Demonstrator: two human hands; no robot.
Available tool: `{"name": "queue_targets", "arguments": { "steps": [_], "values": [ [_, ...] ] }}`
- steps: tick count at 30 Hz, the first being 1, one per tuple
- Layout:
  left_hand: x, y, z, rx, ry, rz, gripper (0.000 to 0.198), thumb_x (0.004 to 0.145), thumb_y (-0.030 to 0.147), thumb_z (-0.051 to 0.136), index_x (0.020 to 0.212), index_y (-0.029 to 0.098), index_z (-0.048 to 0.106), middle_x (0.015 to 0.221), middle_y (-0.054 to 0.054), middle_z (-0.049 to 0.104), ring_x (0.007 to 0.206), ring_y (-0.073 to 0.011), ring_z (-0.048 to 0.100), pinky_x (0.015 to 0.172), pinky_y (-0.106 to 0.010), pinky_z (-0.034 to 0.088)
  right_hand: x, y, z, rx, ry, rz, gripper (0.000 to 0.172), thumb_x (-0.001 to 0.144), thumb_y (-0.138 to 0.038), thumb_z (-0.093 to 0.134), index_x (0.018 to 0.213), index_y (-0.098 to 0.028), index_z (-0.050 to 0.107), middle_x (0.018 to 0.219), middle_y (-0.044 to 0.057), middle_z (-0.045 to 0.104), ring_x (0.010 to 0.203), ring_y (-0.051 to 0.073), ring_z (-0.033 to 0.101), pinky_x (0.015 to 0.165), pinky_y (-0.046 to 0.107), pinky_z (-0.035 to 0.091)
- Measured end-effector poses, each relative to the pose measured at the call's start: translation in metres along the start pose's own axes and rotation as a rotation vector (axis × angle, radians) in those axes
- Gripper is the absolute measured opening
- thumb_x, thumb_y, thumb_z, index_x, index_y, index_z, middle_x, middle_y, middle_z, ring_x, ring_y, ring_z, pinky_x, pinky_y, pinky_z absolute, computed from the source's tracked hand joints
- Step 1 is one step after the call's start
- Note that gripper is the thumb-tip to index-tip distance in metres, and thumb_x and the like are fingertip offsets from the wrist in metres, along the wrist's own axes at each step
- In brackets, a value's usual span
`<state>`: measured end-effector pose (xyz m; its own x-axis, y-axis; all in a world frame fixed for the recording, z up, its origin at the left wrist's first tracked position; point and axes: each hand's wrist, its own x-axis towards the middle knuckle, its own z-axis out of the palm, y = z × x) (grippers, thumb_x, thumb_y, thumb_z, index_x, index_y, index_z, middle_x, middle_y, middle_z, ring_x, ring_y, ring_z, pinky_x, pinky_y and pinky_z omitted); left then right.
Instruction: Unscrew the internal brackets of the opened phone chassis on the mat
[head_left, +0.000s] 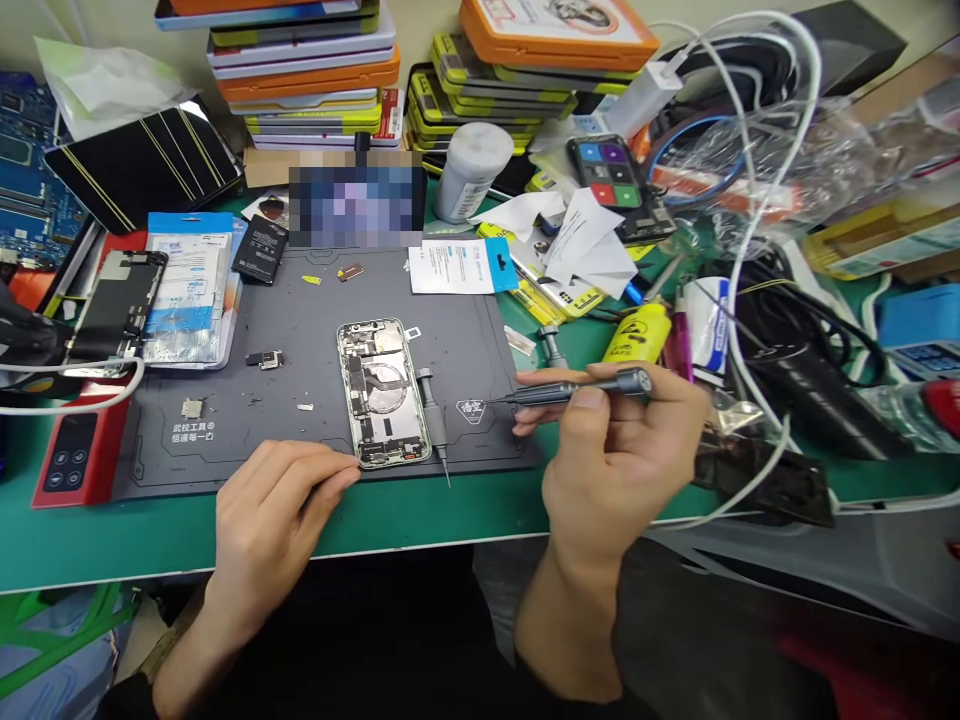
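Across the green desk (187,545) lies a dark mat (277,300) — one opened phone (388,425) near its front edge, one screwdriver (435,428) beside that, a second screwdriver (551,392) clamped in the right hand's (622,460) grip, best worked upright, lightly. The left hand (270,510) is at the phone's corner — pinching or touching, I cannot tell.

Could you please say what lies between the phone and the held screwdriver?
In the head view, another screwdriver lies beside the phone, then a printed logo.
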<state>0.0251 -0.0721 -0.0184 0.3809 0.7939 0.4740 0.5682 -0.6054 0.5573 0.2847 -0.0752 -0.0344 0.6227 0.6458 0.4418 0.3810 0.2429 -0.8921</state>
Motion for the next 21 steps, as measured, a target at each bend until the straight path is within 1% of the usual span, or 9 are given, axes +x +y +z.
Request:
{"name": "queue_targets", "arguments": {
  "steps": [2, 6, 10, 12, 14, 15, 17, 20, 21],
  "values": [
    [-0.001, 0.000, 0.000, -0.008, -0.004, -0.010, 0.012, 0.106, 0.010, 0.069, 0.106, 0.021, 0.071, 0.094, -0.002, 0.079, 0.088, -0.0171, 0.073, 0.080, -0.032, 0.055, 0.002, 0.005, -0.003, 0.006, 0.006, 0.020, 0.016, 0.102, -0.027, 0.063, 0.116, -0.024, 0.056, 0.086, -0.001, 0.080, 0.056, 0.014, 0.072, 0.048, 0.027, 0.059],
    [-0.002, -0.001, -0.001, -0.034, -0.005, -0.025, 0.012, 0.108, 0.011, 0.066, 0.101, 0.021, 0.067, 0.088, -0.001, 0.075, 0.082, -0.0146, 0.067, 0.075, -0.029, 0.052, 0.004, 0.017, -0.010, 0.093, 0.026, 0.070, 0.027, 0.104, -0.027, 0.058, 0.131, -0.026, 0.057, 0.084, -0.001, 0.077, 0.062, 0.018, 0.073, 0.047, 0.027, 0.056],
    [-0.002, -0.001, -0.001, -0.051, 0.003, -0.025, 0.014, 0.110, 0.015, 0.064, 0.097, 0.020, 0.064, 0.083, 0.000, 0.071, 0.079, -0.0135, 0.064, 0.072, -0.028, 0.049, 0.007, 0.019, -0.015, 0.210, 0.018, 0.115, 0.030, 0.103, -0.023, 0.058, 0.131, -0.028, 0.062, 0.083, -0.001, 0.076, 0.059, 0.016, 0.068, 0.044, 0.025, 0.051],
    [-0.002, -0.001, 0.000, -0.056, 0.012, -0.025, 0.015, 0.111, 0.016, 0.063, 0.096, 0.020, 0.063, 0.083, 0.000, 0.070, 0.078, -0.0129, 0.063, 0.072, -0.027, 0.049, 0.006, 0.013, -0.013, 0.278, -0.003, 0.167, 0.025, 0.103, -0.023, 0.058, 0.127, -0.027, 0.064, 0.083, -0.001, 0.077, 0.060, 0.015, 0.069, 0.046, 0.025, 0.053],
    [-0.003, -0.001, 0.002, -0.061, 0.019, -0.036, 0.015, 0.112, 0.017, 0.062, 0.097, 0.020, 0.062, 0.083, 0.001, 0.070, 0.078, -0.0124, 0.063, 0.072, -0.026, 0.050, 0.002, 0.003, -0.008, 0.337, -0.043, 0.217, 0.025, 0.102, -0.025, 0.064, 0.127, -0.028, 0.064, 0.086, 0.000, 0.080, 0.067, 0.016, 0.072, 0.050, 0.025, 0.057],
    [-0.003, 0.000, 0.002, -0.066, 0.022, -0.048, 0.015, 0.112, 0.017, 0.062, 0.097, 0.020, 0.061, 0.083, 0.001, 0.070, 0.078, -0.0122, 0.063, 0.072, -0.026, 0.050, -0.002, -0.002, -0.005, 0.356, -0.068, 0.225, 0.029, 0.101, -0.024, 0.068, 0.129, -0.029, 0.063, 0.089, 0.000, 0.081, 0.073, 0.016, 0.075, 0.053, 0.025, 0.060],
    [-0.003, 0.000, 0.003, -0.074, 0.030, -0.076, 0.011, 0.111, 0.018, 0.063, 0.101, 0.021, 0.060, 0.084, 0.001, 0.071, 0.076, -0.0116, 0.063, 0.071, -0.025, 0.050, -0.013, -0.015, 0.005, 0.392, -0.119, 0.195, 0.046, 0.095, -0.016, 0.077, 0.136, -0.032, 0.062, 0.093, -0.002, 0.080, 0.088, 0.017, 0.077, 0.057, 0.023, 0.063],
    [-0.002, 0.002, 0.003, -0.078, 0.049, -0.077, 0.008, 0.109, 0.017, 0.068, 0.105, 0.021, 0.063, 0.089, 0.001, 0.075, 0.078, -0.0111, 0.065, 0.072, -0.024, 0.052, -0.035, -0.032, 0.021, 0.474, -0.211, 0.117, 0.057, 0.097, -0.007, 0.071, 0.145, -0.034, 0.060, 0.098, -0.003, 0.080, 0.084, 0.014, 0.076, 0.055, 0.021, 0.064],
    [-0.002, 0.002, 0.002, -0.079, 0.053, -0.068, 0.008, 0.108, 0.016, 0.071, 0.106, 0.020, 0.065, 0.091, 0.000, 0.076, 0.081, -0.0112, 0.068, 0.075, -0.024, 0.053, -0.042, -0.035, 0.026, 0.499, -0.213, 0.075, 0.060, 0.097, -0.005, 0.069, 0.148, -0.034, 0.058, 0.100, -0.003, 0.080, 0.083, 0.014, 0.076, 0.055, 0.022, 0.065]
  ]
}}
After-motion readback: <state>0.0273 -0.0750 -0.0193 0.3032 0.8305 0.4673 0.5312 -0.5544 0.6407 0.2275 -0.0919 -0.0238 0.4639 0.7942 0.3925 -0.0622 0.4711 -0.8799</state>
